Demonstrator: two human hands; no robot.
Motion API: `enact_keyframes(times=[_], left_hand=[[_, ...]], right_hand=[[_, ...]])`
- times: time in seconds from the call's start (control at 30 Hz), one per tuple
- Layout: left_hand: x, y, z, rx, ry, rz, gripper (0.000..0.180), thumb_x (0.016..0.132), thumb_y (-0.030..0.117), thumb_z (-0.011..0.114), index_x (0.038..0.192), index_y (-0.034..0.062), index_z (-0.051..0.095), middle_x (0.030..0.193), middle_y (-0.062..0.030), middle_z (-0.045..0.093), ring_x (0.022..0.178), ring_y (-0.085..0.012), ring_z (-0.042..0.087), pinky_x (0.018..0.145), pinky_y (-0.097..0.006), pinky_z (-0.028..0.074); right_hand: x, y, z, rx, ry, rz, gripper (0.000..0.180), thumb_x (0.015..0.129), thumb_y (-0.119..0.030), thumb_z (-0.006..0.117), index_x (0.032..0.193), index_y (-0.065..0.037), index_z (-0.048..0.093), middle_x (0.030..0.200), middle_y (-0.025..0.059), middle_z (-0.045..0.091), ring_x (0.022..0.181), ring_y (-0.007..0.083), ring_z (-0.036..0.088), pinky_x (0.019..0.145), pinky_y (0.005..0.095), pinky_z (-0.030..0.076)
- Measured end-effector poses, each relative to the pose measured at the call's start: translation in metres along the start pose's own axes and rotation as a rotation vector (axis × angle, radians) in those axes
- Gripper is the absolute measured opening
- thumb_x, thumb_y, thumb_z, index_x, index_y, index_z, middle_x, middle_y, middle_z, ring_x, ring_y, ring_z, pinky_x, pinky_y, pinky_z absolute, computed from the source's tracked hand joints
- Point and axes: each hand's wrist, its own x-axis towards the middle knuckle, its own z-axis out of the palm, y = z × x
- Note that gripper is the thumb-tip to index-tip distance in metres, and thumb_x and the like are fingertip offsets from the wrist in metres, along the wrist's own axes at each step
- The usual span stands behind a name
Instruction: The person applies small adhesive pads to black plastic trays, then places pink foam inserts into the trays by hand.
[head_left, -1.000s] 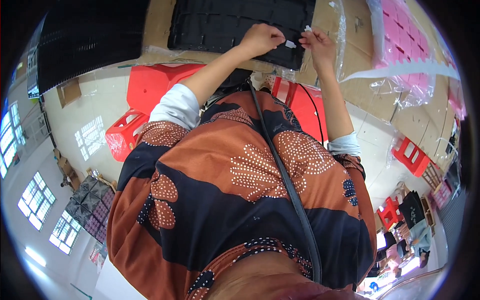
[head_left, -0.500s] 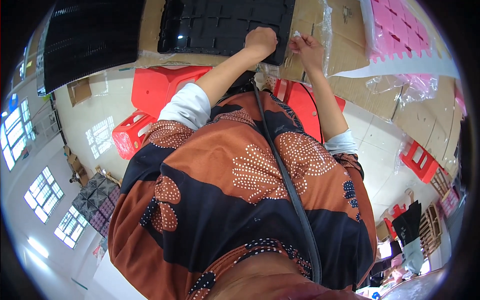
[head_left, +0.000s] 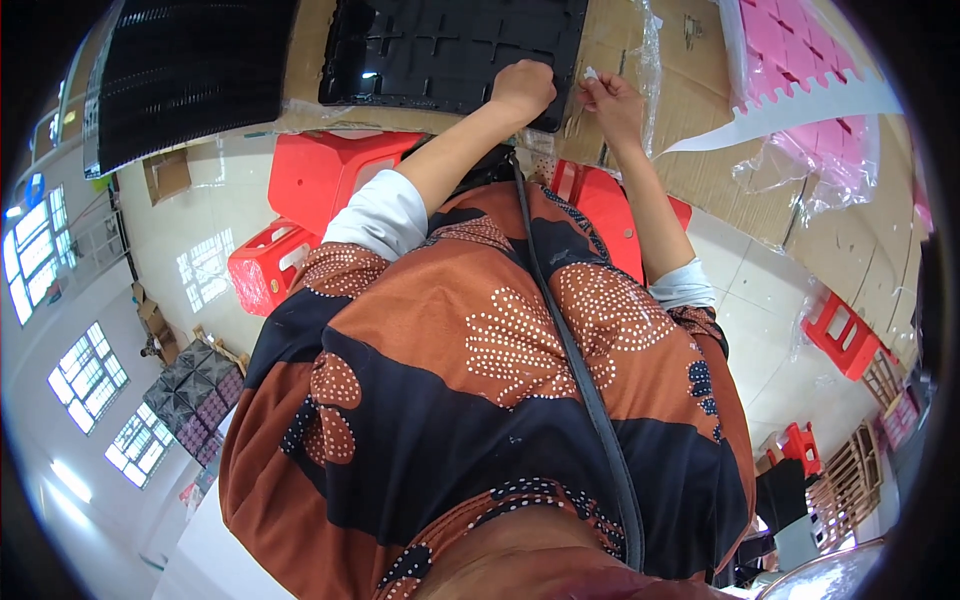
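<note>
A black moulded plastic tray [head_left: 430, 92] with raised cross-shaped ribs lies on the cardboard-covered table. Over its right-hand edge rests my left hand [head_left: 524, 92], curled into a fist; its fingertips are turned away, so anything inside it is hidden. Just right of the tray, my right hand [head_left: 613, 103] pinches a small white piece [head_left: 591, 73] between thumb and fingers. The piece is too small to identify.
Left of the tray sits a stack of black ribbed sheets [head_left: 190, 80]. Pink moulded sheets [head_left: 790, 50] in clear plastic lie at the right, with a white tooth-edged strip [head_left: 770, 122] across them. Red plastic stools [head_left: 325, 180] stand below the table edge.
Both hands stay nearly in place, with the white piece still in my right fingers. The view has shifted slightly, and the white strip's toothed edge now stands higher over the pink sheets.
</note>
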Motion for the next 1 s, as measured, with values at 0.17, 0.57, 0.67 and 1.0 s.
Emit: enact_keyframes(times=[0.17, 0.57, 0.67, 1.0], left_hand=[[0.005, -0.008, 0.004, -0.113, -0.033, -0.022, 0.017, 0.069, 0.021, 0.058, 0.075, 0.0068, 0.066, 0.075, -0.0146, 0.062, 0.074, -0.0306, 0.061, 0.067, -0.038, 0.049], [0.0, -0.014, -0.001, -0.407, -0.008, -0.08, 0.021, 0.071, 0.026, 0.061, 0.078, 0.0065, 0.066, 0.066, -0.0102, 0.063, 0.06, -0.0228, 0.062, 0.063, -0.031, 0.049], [0.002, -0.004, -0.007, -0.289, -0.056, -0.064, 0.022, 0.073, 0.027, 0.061, 0.08, 0.0078, 0.067, 0.063, -0.0083, 0.063, 0.061, -0.0225, 0.062, 0.064, -0.031, 0.049], [0.007, 0.014, -0.014, -0.035, -0.093, -0.115, 0.018, 0.072, 0.028, 0.057, 0.08, 0.0162, 0.068, 0.084, -0.0084, 0.064, 0.082, -0.0272, 0.061, 0.07, -0.038, 0.049]], right_hand=[[0.001, 0.0, -0.006, -0.009, 0.001, 0.01, 0.012, 0.083, -0.009, 0.055, 0.087, 0.001, 0.06, 0.076, 0.004, 0.062, 0.061, 0.009, 0.058, 0.053, 0.0199, 0.044], [-0.004, -0.001, -0.016, 0.002, 0.068, 0.024, 0.012, 0.082, -0.007, 0.056, 0.088, 0.002, 0.06, 0.076, 0.0052, 0.062, 0.061, 0.0095, 0.058, 0.052, 0.0197, 0.044], [-0.005, 0.003, -0.017, 0.029, 0.075, 0.05, 0.011, 0.082, -0.007, 0.056, 0.088, 0.002, 0.06, 0.076, 0.0053, 0.062, 0.061, 0.0096, 0.059, 0.052, 0.0198, 0.044], [-0.009, 0.006, -0.02, -0.005, 0.069, 0.019, 0.013, 0.081, -0.008, 0.055, 0.088, 0.002, 0.06, 0.075, 0.0047, 0.062, 0.06, 0.0094, 0.059, 0.052, 0.0198, 0.044]])
